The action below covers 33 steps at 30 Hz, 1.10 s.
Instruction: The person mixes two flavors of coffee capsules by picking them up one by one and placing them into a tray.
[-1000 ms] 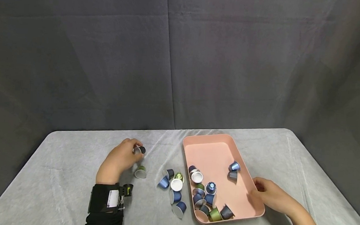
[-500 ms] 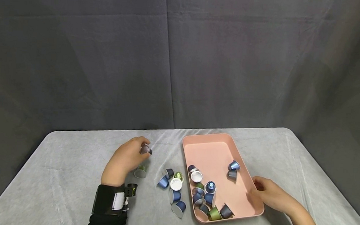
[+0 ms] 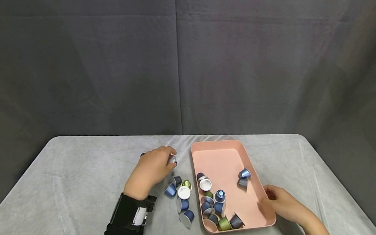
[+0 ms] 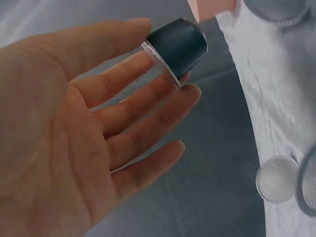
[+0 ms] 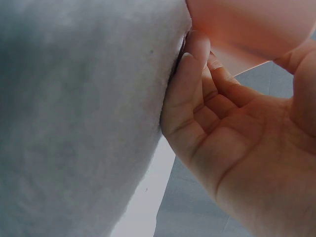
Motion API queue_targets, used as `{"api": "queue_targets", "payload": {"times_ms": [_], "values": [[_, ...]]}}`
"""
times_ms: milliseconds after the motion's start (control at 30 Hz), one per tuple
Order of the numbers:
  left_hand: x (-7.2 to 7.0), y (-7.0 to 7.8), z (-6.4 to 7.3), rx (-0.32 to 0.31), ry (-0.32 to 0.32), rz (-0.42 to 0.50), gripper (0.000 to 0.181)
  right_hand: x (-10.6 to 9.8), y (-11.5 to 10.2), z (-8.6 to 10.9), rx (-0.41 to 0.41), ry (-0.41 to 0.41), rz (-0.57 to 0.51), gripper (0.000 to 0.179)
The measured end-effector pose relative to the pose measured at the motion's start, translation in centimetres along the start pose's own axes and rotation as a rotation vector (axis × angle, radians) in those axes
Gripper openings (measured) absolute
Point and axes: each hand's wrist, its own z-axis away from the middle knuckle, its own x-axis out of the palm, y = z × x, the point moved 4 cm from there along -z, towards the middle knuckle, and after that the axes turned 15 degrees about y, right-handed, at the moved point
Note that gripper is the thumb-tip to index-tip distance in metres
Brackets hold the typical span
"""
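The left hand pinches 1 dark capsule between thumb and fingertips at its silver rim, with the little finger reaching out clear of it. Hand and capsule are over the left half of the table, left of the tray. At the far side of the knuckles a small dark thing peeps out, perhaps another capsule, though too little of it shows to be sure.

The right hand grips the tray by its right wall, toward the near corner, thumb and fingers bent against it.

Between the left hand and the tray, 6 loose capsules lie close together: a black one and a green one at the far end, a light blue one and a white-lidded one just nearer, then 2 blue ones, 1 on its side and the nearest one tilted.

In the pink tray, more capsules crowd the left and near sides, among them a green one beside a dark grey one. A blue one and a grey one lie together along the right wall.
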Motion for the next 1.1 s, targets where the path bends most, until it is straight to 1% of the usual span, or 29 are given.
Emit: {"api": "queue_targets", "payload": {"times_ms": [67,267,367,433,600,767,900,1100], "values": [[0.0,0.6,0.1,0.028,0.010,-0.015,0.032,0.0,0.0,0.0,0.007,0.002,0.001,0.031],[-0.1,2.4,0.5,0.131,0.069,-0.003,0.029,0.1,0.0,-0.1,0.020,0.013,0.017,0.031],[0.2,3.1,0.6,0.168,0.088,0.005,0.026,0.1,0.0,-0.1,0.031,0.020,0.024,0.031],[0.5,3.5,0.7,0.193,0.102,0.005,0.025,0.0,0.0,0.0,0.024,0.017,0.022,0.031],[1.2,4.7,1.0,0.271,0.131,-0.024,0.025,0.0,-0.1,0.0,0.006,0.006,0.005,0.030],[2.0,6.1,1.3,0.356,0.161,-0.042,0.024,0.1,-0.1,0.1,0.008,0.005,0.001,0.030],[2.4,6.9,1.5,0.403,0.167,-0.041,0.022,0.1,-0.1,0.1,0.014,0.003,-0.001,0.029],[3.0,7.8,1.8,0.468,0.172,-0.066,0.021,0.1,0.0,0.2,0.022,0.004,-0.004,0.029]]}}
